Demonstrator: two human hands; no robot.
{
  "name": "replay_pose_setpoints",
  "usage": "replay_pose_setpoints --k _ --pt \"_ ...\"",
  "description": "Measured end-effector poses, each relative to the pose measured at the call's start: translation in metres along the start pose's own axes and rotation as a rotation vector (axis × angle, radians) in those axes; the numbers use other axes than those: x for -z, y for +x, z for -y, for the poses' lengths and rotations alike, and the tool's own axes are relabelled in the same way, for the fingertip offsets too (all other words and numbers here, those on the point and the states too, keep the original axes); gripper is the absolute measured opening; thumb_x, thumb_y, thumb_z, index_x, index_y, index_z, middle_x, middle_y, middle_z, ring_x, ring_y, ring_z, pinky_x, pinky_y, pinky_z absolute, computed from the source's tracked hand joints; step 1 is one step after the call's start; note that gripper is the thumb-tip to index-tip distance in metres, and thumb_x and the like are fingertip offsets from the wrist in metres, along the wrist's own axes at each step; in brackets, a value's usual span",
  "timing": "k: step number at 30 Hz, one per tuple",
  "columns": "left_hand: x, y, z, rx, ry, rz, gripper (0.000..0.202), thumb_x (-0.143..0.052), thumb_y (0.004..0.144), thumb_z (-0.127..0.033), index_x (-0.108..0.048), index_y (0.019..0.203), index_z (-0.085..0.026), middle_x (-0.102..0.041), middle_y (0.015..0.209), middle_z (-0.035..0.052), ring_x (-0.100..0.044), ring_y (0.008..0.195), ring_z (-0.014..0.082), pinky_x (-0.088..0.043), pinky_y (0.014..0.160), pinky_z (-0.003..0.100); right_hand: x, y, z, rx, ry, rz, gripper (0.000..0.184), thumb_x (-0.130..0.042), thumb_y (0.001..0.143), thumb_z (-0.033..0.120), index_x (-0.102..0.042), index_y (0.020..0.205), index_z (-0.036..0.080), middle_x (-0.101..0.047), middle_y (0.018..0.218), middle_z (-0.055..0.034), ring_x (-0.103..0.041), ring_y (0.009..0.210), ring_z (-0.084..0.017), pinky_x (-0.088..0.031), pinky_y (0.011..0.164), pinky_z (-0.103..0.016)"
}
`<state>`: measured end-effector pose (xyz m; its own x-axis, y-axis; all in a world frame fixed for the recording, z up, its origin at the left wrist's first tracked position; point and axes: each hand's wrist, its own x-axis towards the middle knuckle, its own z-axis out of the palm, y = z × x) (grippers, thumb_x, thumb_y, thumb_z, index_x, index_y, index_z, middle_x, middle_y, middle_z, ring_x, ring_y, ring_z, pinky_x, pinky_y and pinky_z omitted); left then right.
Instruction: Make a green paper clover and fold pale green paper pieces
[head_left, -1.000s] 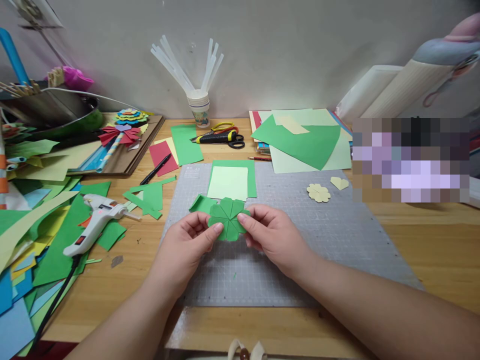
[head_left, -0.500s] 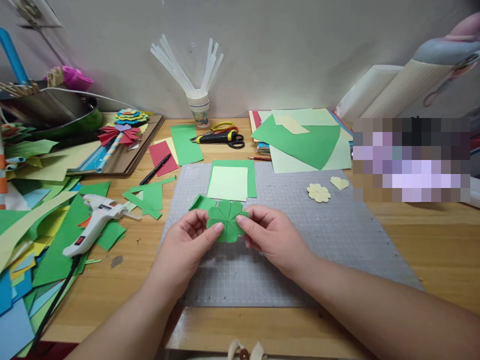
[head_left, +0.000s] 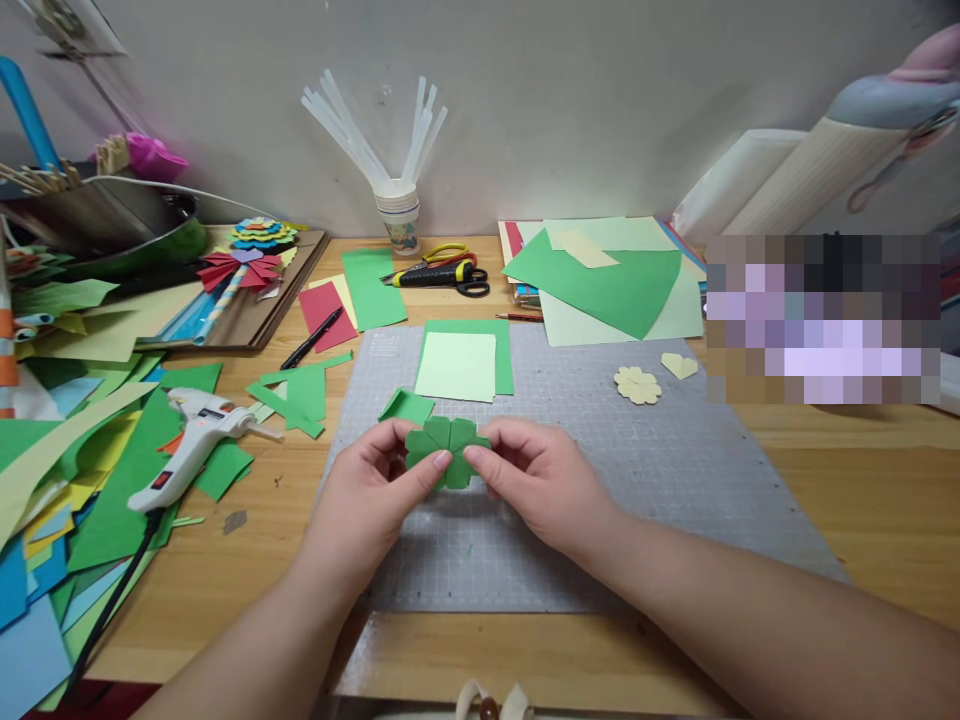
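Note:
Between my two hands is a green paper flower (head_left: 450, 437) with rounded petals and crease lines meeting at its middle. My left hand (head_left: 386, 470) pinches its left side, thumb on top near the centre. On the other side my right hand (head_left: 536, 470) grips it the same way, its thumb close to the left one. The fingers under the paper are partly hidden. Just behind lies a curled green paper piece (head_left: 406, 405) on the grey cutting mat (head_left: 637, 500). Beyond that, a pale green square sheet (head_left: 455, 365) rests on a darker green sheet (head_left: 502, 350).
A cream paper flower (head_left: 637, 385) and a cream heart (head_left: 679, 366) lie on the mat's right. To the left are a white glue gun (head_left: 184, 450) and green scraps (head_left: 300, 395). Scissors (head_left: 472, 284), a cutter (head_left: 431, 273) and a cup of straws (head_left: 397, 220) stand behind.
The green paper flower has tilted and sits slightly lower, its petals looking flatter to my view. Both thumbs have come closer together at its centre. Other things stay where they were.

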<state>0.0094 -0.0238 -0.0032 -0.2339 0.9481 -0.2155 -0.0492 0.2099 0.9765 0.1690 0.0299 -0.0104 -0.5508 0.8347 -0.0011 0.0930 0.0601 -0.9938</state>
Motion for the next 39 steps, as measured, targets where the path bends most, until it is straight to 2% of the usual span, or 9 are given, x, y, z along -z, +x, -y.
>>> replay_pose_setpoints --k 6,13,18,21,24,29,33,36,39 --pt "0.006 -0.006 -0.003 -0.593 0.515 -0.128 0.013 -0.065 0.076 -0.014 -0.056 0.077 -0.022 -0.053 0.075 -0.0025 -0.051 0.073 0.0140 -0.039 0.066 0.027 0.005 0.001 0.001 0.314 -0.136 -0.030 0.010 -0.056 0.084 0.013 -0.063 0.082 0.020 -0.058 0.078 -0.0009 -0.053 0.075 -0.014 -0.042 0.065 -0.026" --pt "0.018 -0.020 -0.010 -1.214 0.820 -0.125 0.018 -0.058 0.075 -0.007 -0.063 0.089 -0.017 -0.059 0.083 0.0049 -0.055 0.077 0.0184 -0.043 0.068 0.035 0.005 -0.006 0.002 0.545 -0.100 -0.051 0.039 -0.051 0.078 0.000 -0.062 0.106 0.024 -0.060 0.101 -0.0040 -0.057 0.094 -0.015 -0.048 0.079 -0.029" --pt "0.020 -0.024 -0.009 -1.412 0.901 -0.129 0.009 -0.057 0.079 -0.012 -0.066 0.083 -0.013 -0.062 0.081 0.0071 -0.057 0.076 0.0196 -0.044 0.065 0.035 0.002 -0.008 0.003 0.208 0.286 -0.093 0.027 -0.052 0.087 0.018 -0.053 0.113 0.027 -0.059 0.105 -0.0033 -0.060 0.076 -0.011 -0.050 0.060 -0.022" --pt "0.019 -0.023 -0.008 -1.437 0.932 -0.118 0.011 -0.057 0.079 -0.009 -0.067 0.083 -0.014 -0.063 0.080 0.0068 -0.057 0.076 0.0192 -0.043 0.065 0.034 0.005 -0.004 0.005 -0.218 0.578 0.204 0.032 -0.042 0.090 0.046 -0.055 0.079 0.018 -0.055 0.060 0.0019 -0.047 0.039 -0.007 -0.033 0.033 -0.018" --pt "0.019 -0.023 -0.006 -1.381 0.961 -0.116 0.016 -0.058 0.078 -0.009 -0.067 0.086 -0.018 -0.063 0.080 0.0056 -0.057 0.076 0.0193 -0.043 0.068 0.035 0.007 0.000 0.008 -0.415 0.631 0.388 0.036 -0.050 0.083 0.049 -0.052 0.067 0.016 -0.050 0.047 0.0038 -0.045 0.031 -0.007 -0.025 0.029 -0.016" --pt "0.013 -0.017 -0.003 -1.094 0.892 -0.135 0.040 -0.060 0.072 -0.004 -0.060 0.103 -0.029 -0.060 0.096 0.0044 -0.055 0.091 0.0219 -0.042 0.083 0.037 0.006 0.003 0.009 -0.412 0.592 0.248 0.025 -0.059 0.077 0.038 -0.049 0.069 0.017 -0.052 0.049 0.0056 -0.051 0.035 -0.007 -0.022 0.032 -0.014" --pt "0.007 -0.007 -0.001 -0.567 0.383 -0.226 0.027 -0.057 0.079 -0.013 -0.056 0.103 -0.025 -0.055 0.101 0.0039 -0.052 0.091 0.0191 -0.042 0.079 0.032 0.004 0.005 0.005 -0.326 0.465 0.098 0.027 -0.056 0.080 0.040 -0.047 0.067 0.018 -0.052 0.053 0.0057 -0.052 0.038 -0.007 -0.025 0.034 -0.015" --pt "0.003 -0.002 -0.002 -0.095 0.016 -0.044 0.015 -0.060 0.082 -0.029 -0.057 0.094 -0.021 -0.056 0.088 0.0018 -0.050 0.072 0.0136 -0.041 0.063 0.025 0.002 0.003 0.002 -0.222 0.313 0.073 0.027 -0.052 0.085 0.037 -0.046 0.066 0.018 -0.050 0.056 0.0059 -0.051 0.042 -0.006 -0.034 0.042 -0.017" --pt "-0.001 0.000 -0.004 0.129 -0.088 0.149 0.020 -0.065 0.079 -0.036 -0.061 0.088 -0.018 -0.058 0.080 0.0008 -0.046 0.064 0.0107 -0.037 0.057 0.021 0.000 0.001 0.001 -0.148 0.181 0.087 0.027 -0.049 0.088 0.032 -0.046 0.065 0.018 -0.048 0.054 0.0062 -0.050 0.045 -0.007 -0.038 0.048 -0.020"
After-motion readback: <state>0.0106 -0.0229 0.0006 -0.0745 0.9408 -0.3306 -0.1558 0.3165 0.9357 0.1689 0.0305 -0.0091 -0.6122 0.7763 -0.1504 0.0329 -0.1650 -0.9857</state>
